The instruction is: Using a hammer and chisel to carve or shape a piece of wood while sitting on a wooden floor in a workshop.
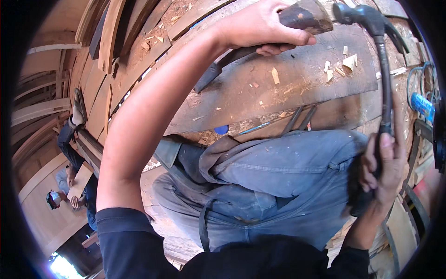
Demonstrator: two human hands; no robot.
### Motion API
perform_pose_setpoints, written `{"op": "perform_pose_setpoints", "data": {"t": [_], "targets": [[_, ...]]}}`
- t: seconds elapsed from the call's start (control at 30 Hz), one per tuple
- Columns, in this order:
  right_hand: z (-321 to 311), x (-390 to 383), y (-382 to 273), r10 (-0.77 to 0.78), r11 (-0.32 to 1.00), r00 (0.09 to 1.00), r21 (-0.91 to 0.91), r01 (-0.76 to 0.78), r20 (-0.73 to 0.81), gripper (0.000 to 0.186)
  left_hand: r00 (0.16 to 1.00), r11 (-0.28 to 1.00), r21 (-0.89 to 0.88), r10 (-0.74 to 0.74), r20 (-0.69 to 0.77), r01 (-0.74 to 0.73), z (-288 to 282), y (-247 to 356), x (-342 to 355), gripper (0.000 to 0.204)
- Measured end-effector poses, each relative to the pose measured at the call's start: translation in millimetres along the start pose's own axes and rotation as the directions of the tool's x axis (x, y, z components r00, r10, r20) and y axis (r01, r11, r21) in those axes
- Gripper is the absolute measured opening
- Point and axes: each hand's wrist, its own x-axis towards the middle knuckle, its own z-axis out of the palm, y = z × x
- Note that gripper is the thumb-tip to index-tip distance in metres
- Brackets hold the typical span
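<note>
My left hand (260,28) is closed around what looks like a chisel. Its thick, worn dark wooden handle (306,17) sticks out above my thumb, and its narrow dark blade (211,74) slants down toward the left, over a broad board (325,88). In my right hand (383,167) is a claw hammer (384,79), gripped low on its black handle. The hammer is raised, its face just right of the chisel handle's end with a small gap. Pale wood chips (350,61) lie scattered on the board.
I sit with my legs in blue-grey trousers (278,167) folded before me. Planks (109,37) stand at the upper left. Another person (69,186) holds a board at the far left. A blue cap-like disc (221,129) lies by my knee; a blue-labelled item (422,106) and cables are at right.
</note>
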Motion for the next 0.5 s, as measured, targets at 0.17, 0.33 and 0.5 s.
{"op": "perform_pose_setpoints", "data": {"t": [0.17, 0.33, 0.5], "targets": [[-21.9, 17.6, -17.3, -0.061, 0.987, 0.954, 0.122, 0.101, -0.293, 0.057, 1.0, 0.996, 0.085, 0.022, 0.018, -0.024, -2.1, 0.2, -1.0, 0.026], [-3.9, 15.3, -10.4, -0.033, 0.999, 0.978, 0.032, 0.041, -0.206, 0.056, 1.0, 0.994, 0.11, -0.01, 0.019, 0.008, -3.9, 2.0, 0.3, 0.021], [3.2, 19.3, 7.9, 0.048, 0.991, 0.994, 0.119, -0.059, 0.095, 0.058, 1.0, 1.0, -0.003, -0.019, -0.008, 0.019, 4.8, 8.4, -2.8, 0.03]]}}
